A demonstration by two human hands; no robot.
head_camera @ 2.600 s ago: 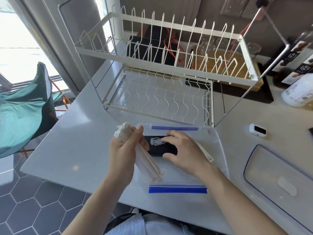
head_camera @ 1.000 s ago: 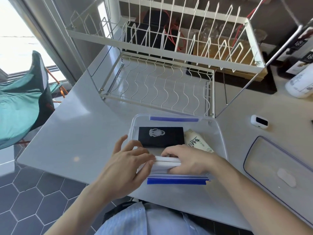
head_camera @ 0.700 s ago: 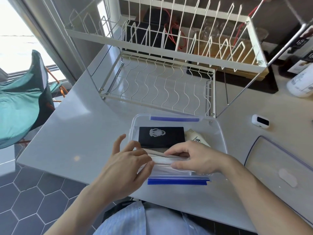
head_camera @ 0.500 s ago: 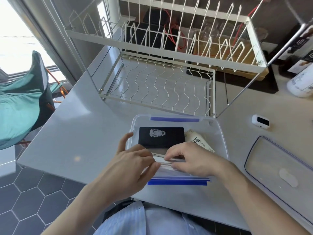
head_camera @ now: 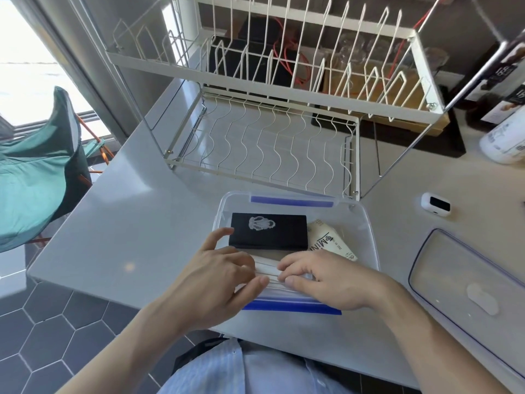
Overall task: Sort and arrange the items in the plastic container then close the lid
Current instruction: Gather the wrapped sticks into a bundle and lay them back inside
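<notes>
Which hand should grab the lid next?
Right hand, probably: the lid lies on the counter at the right, beyond the container; the left hand sits at the container's other side.

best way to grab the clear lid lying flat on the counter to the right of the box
Probably the clear blue-rimmed plastic lid is best pinched at its near-left rim with the right hand, coming from the clear plastic container side. It lies flat, so only the raised rim offers any purchase.
</notes>
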